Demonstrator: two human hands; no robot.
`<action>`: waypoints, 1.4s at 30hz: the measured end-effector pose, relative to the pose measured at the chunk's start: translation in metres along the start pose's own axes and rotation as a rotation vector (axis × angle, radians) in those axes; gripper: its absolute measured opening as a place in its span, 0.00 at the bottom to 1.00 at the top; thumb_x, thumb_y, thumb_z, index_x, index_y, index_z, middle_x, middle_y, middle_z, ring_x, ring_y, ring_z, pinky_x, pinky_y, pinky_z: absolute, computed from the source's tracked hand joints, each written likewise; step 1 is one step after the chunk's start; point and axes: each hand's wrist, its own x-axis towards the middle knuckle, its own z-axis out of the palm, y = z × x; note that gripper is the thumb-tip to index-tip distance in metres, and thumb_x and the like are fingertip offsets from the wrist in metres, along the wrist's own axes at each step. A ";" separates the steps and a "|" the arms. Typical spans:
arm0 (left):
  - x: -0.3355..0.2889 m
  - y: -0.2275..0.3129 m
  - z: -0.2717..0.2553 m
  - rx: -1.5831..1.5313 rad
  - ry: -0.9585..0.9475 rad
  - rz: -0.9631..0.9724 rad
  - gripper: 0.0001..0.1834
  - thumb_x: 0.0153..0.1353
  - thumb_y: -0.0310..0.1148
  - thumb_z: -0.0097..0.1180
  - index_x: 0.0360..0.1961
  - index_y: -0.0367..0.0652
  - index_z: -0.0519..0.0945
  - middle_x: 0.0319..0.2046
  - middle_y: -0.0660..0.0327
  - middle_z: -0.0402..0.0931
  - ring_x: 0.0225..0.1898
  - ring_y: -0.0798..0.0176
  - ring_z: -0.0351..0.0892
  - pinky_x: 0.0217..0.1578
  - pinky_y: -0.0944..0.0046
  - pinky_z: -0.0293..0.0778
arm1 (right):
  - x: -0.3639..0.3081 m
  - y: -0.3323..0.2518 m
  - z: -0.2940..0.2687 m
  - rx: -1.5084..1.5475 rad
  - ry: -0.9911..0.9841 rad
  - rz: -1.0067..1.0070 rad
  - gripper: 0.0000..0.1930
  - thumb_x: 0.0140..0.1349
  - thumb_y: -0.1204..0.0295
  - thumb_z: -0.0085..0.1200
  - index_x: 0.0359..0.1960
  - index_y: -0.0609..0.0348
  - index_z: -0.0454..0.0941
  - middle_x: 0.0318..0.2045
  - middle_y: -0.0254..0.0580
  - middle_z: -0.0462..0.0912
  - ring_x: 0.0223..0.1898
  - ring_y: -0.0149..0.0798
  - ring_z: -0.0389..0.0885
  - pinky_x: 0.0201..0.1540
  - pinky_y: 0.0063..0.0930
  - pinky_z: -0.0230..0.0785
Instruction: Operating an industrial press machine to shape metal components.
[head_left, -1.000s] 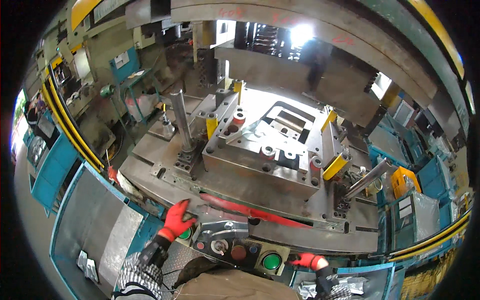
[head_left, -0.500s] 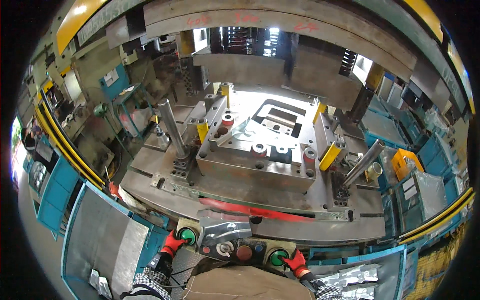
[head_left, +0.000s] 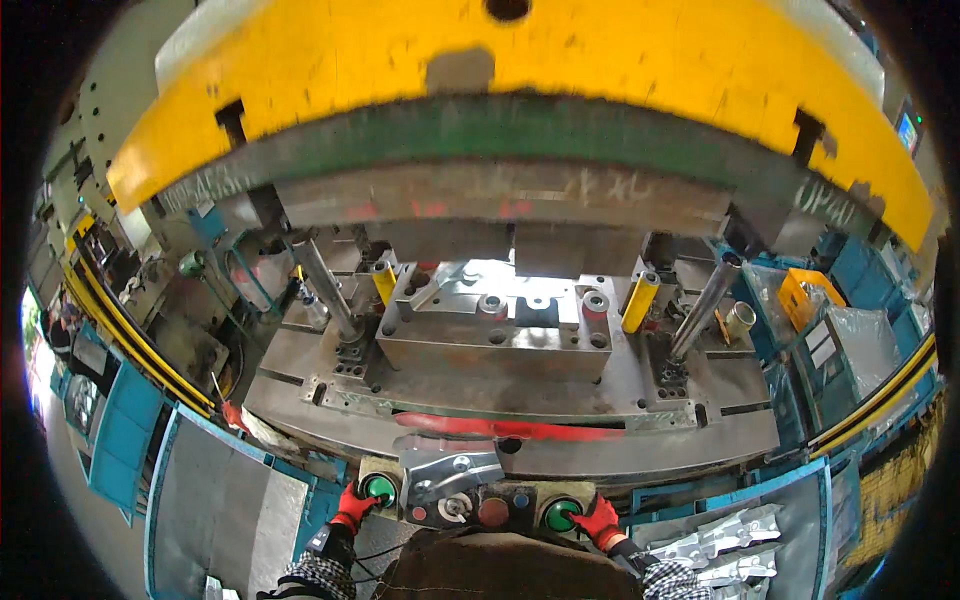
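My left hand [head_left: 354, 508], in a red glove, rests at a green push button [head_left: 379, 487] on the left end of the control box [head_left: 536, 492]. Its thumb side touches the button and the fingers are apart. On the right end, my right hand [head_left: 600, 522], also red-gloved, reaches a second green button [head_left: 562, 516] in the same way, holding nothing. A bent sheet-metal part [head_left: 455, 474] lies on the box between them. Beyond, the press's upper die [head_left: 500, 195] hangs low over the lower die [head_left: 490, 355], where a shiny metal piece [head_left: 490, 273] is partly hidden.
Steel guide posts [head_left: 330, 290] and yellow posts [head_left: 641, 302] stand round the lower die. A red bar [head_left: 510, 427] lies along the bed's front. Formed metal parts [head_left: 725, 540] lie in the blue-edged bin at right; another blue-edged bin [head_left: 215, 490] stands at left.
The yellow press ram and upper die have come down, covering the rear of the lower die. Both hands remain at the green buttons; the view has shifted slightly.
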 end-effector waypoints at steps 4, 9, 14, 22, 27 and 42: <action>-0.004 0.005 0.001 0.067 0.039 0.010 0.51 0.41 0.31 0.84 0.68 0.34 0.70 0.55 0.54 0.82 0.54 0.59 0.82 0.55 0.58 0.80 | 0.001 -0.001 0.002 0.025 0.014 0.015 0.63 0.39 0.29 0.70 0.68 0.66 0.66 0.58 0.64 0.78 0.60 0.62 0.78 0.61 0.52 0.72; -0.004 0.009 0.000 0.010 0.007 0.102 0.51 0.39 0.33 0.85 0.65 0.32 0.72 0.53 0.54 0.83 0.52 0.59 0.83 0.53 0.59 0.80 | 0.001 -0.006 -0.003 0.056 -0.002 -0.014 0.62 0.39 0.28 0.69 0.68 0.65 0.67 0.57 0.64 0.78 0.60 0.63 0.78 0.60 0.53 0.72; 0.006 -0.005 -0.004 0.071 0.003 -0.006 0.50 0.39 0.34 0.85 0.64 0.31 0.72 0.52 0.53 0.83 0.50 0.59 0.83 0.53 0.59 0.80 | -0.001 -0.010 -0.005 0.019 0.013 -0.021 0.61 0.39 0.28 0.69 0.67 0.64 0.67 0.57 0.65 0.78 0.60 0.62 0.78 0.60 0.53 0.72; 0.021 0.075 -0.023 0.722 -0.408 -0.077 0.43 0.47 0.34 0.79 0.64 0.33 0.74 0.52 0.55 0.83 0.51 0.61 0.82 0.55 0.60 0.78 | 0.002 -0.005 -0.010 0.202 -0.026 0.020 0.56 0.42 0.40 0.76 0.70 0.57 0.67 0.63 0.61 0.76 0.65 0.60 0.73 0.66 0.50 0.68; 0.019 0.327 0.018 0.818 -0.716 0.357 0.34 0.54 0.29 0.72 0.64 0.36 0.76 0.51 0.58 0.83 0.51 0.65 0.81 0.55 0.62 0.77 | -0.002 -0.005 -0.021 0.223 -0.028 -0.103 0.54 0.45 0.45 0.78 0.69 0.66 0.68 0.60 0.61 0.80 0.63 0.57 0.77 0.66 0.46 0.70; 0.156 0.626 0.340 1.401 -0.900 0.923 0.69 0.40 0.61 0.79 0.78 0.39 0.56 0.71 0.44 0.67 0.70 0.47 0.69 0.68 0.53 0.68 | -0.197 0.095 0.032 0.905 0.116 0.448 0.37 0.56 0.61 0.76 0.64 0.64 0.74 0.48 0.45 0.84 0.50 0.41 0.81 0.56 0.37 0.74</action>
